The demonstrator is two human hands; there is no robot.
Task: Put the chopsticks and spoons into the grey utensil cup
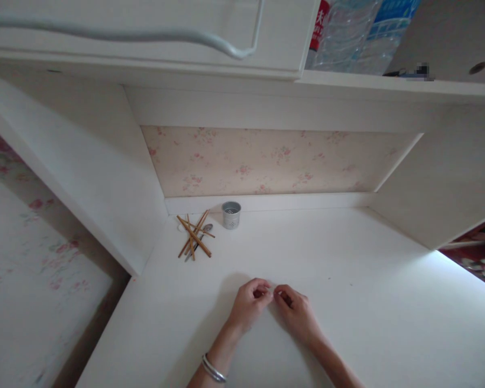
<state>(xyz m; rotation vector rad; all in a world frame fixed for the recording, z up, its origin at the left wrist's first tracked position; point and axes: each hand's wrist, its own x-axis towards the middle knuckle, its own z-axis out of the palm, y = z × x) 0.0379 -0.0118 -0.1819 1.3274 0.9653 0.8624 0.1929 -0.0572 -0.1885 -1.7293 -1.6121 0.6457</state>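
My left hand (248, 305) and my right hand (298, 314) are close together over the white tabletop (367, 323), fingertips almost meeting. Both are closed, the fingers curled against the thumbs; whether something tiny is pinched there is too small to tell. A silver bangle circles my left wrist. Farther back and to the left, wooden chopsticks (198, 240) lie crossed in a loose heap, with a metal spoon (207, 228) partly under them. Just right of the heap stands a grey perforated utensil holder (231, 216), upright, with nothing seen sticking out of it.
Above the desk hangs a white cabinet door (145, 48) with a long handle. Clear plastic bottles (347, 37) stand on the open shelf at upper right. Side panels (92, 161) bound the desk. Small dark specks lie right of my hands.
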